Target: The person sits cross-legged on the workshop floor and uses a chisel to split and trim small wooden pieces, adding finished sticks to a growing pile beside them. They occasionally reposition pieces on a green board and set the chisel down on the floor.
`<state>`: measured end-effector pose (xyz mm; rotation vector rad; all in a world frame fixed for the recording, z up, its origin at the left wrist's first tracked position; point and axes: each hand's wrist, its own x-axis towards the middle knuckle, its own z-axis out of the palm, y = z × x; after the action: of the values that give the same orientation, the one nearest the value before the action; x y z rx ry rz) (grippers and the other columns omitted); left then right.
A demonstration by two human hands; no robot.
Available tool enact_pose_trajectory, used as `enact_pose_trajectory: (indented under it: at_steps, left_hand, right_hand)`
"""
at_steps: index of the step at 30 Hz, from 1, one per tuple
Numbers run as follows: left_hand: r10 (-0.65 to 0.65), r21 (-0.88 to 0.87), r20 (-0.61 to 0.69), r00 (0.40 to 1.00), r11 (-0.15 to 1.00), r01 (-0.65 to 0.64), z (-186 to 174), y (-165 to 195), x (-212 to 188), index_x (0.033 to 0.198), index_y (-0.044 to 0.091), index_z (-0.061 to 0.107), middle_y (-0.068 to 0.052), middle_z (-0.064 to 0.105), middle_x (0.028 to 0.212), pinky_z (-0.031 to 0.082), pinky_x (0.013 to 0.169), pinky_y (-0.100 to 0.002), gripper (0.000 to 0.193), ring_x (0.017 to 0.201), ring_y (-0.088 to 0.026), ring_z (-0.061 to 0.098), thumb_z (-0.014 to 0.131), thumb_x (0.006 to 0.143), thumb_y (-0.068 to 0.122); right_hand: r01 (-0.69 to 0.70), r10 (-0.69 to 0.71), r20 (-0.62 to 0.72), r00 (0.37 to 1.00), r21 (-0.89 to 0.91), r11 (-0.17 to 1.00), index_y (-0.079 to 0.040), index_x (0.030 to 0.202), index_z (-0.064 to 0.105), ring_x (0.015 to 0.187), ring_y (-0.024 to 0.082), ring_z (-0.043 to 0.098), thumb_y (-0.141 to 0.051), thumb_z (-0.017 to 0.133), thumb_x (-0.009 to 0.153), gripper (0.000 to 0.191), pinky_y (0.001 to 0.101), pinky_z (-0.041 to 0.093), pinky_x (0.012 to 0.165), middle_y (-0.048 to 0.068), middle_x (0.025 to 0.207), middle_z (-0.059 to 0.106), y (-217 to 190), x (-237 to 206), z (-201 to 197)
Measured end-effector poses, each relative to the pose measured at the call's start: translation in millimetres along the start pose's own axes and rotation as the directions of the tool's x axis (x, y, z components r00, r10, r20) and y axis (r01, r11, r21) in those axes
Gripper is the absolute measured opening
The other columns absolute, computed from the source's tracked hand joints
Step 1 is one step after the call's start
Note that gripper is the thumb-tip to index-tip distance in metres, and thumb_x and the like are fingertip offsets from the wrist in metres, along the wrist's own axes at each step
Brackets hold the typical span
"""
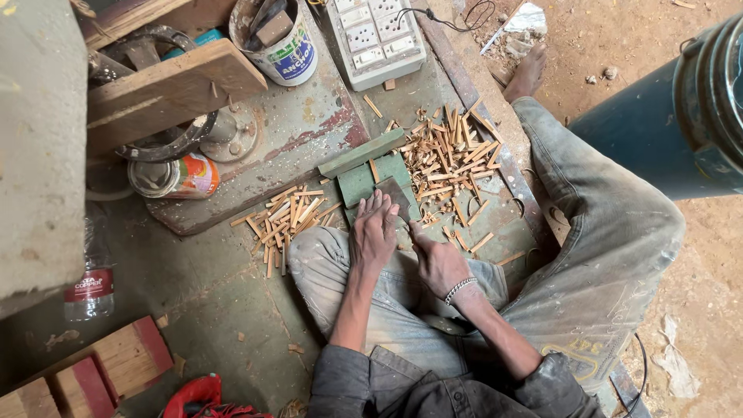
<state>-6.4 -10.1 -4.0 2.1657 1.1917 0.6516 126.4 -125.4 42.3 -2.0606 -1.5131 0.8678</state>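
a: where are we? our left hand [372,236] lies flat, fingers spread, pressing on a dark blade [393,197] set over the green block [364,182] on the floor in front of our knees.

b: and the right hand [436,262]? it is curled low beside the block, with a bead bracelet at the wrist. we cannot tell what its grip pinches; the fingertips are hidden, maybe on a thin stick.

a: the sticks are what we handle. one heap [453,162] lies just right of the block, a smaller one [282,220] to its left.

b: we judge them light, stiff and brittle: thin dry wood, likely to snap or split along the grain, with rough, splintery edges. best pinched near one end, between thumb and forefinger, fingers kept off the edge of the blade.

a: the blade looks like flat metal, heavier and hard. we would hold it by its back, palm down, as the left hand does.

b: around us: a paint tin [280,39], a socket board [375,35], a plank [166,89].
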Motion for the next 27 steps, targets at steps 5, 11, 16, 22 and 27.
enact_pose_trajectory:
  at_steps: [5, 11, 16, 22, 27]
  left_hand:
    - [0.009, 0.012, 0.001, 1.000, 1.000, -0.009, 1.9, -2.7, 4.0, 0.126, -0.012, 0.066, -0.031, 0.061, 0.136, 0.028, 0.123, -0.053, 0.054, 0.137, -0.043, 0.052, 0.038, 0.109, 0.031]
    - [-0.003, 0.018, 0.039, 0.999, 1.000, 0.003, 7.4, -9.5, 9.9, 0.130, -0.012, 0.063, -0.031, 0.059, 0.139, 0.027, 0.123, -0.054, 0.054, 0.139, -0.045, 0.049, 0.038, 0.109, 0.031]
    - [0.025, 0.102, 0.029, 0.999, 0.994, -0.028, 8.1, -32.6, 43.8, 0.137, -0.011, 0.058, -0.031, 0.056, 0.144, 0.029, 0.122, -0.053, 0.056, 0.139, -0.046, 0.048, 0.036, 0.111, 0.033]
    - [-0.019, -0.040, -0.065, 0.998, 0.999, 0.016, 14.2, -38.6, 42.8, 0.138, -0.005, 0.061, -0.026, 0.058, 0.144, 0.031, 0.121, -0.049, 0.056, 0.139, -0.041, 0.051, 0.036, 0.109, 0.036]
    - [-0.068, -0.101, -0.180, 0.981, 0.994, 0.050, -4.0, -20.0, 18.9, 0.140, 0.002, 0.061, -0.021, 0.059, 0.145, 0.042, 0.120, -0.043, 0.051, 0.138, -0.036, 0.056, 0.036, 0.112, 0.035]
  right_hand:
    - [-0.012, 0.013, -0.012, 1.000, 0.008, 1.000, -0.013, 0.146, 0.054, 0.067, 0.045, 0.068, -0.013, 0.057, 0.091, 0.055, 0.0536, 0.054, 0.066, 0.028, 0.075, 0.068, 0.6, 1.0, 3.0]
    - [0.058, -0.051, -0.097, 0.994, 0.066, 0.996, -0.011, 0.144, 0.055, 0.068, 0.044, 0.069, -0.013, 0.057, 0.094, 0.050, 0.0523, 0.055, 0.065, 0.026, 0.081, 0.070, -4.2, 18.5, 8.5]
    - [0.026, -0.022, -0.097, 0.995, 0.040, 0.999, -0.012, 0.144, 0.056, 0.071, 0.047, 0.066, -0.016, 0.056, 0.094, 0.050, 0.0551, 0.052, 0.066, 0.030, 0.082, 0.067, -11.2, 48.6, 13.2]
    - [-0.002, 0.013, -0.129, 0.992, 0.085, 0.996, -0.014, 0.140, 0.060, 0.071, 0.048, 0.066, -0.022, 0.057, 0.098, 0.042, 0.0550, 0.052, 0.066, 0.030, 0.081, 0.066, -12.0, 44.8, 4.1]
    - [-0.010, 0.018, -0.095, 0.995, 0.081, 0.997, -0.013, 0.143, 0.055, 0.070, 0.047, 0.066, -0.018, 0.055, 0.098, 0.046, 0.0548, 0.052, 0.067, 0.028, 0.080, 0.068, -7.4, 12.0, -13.0]
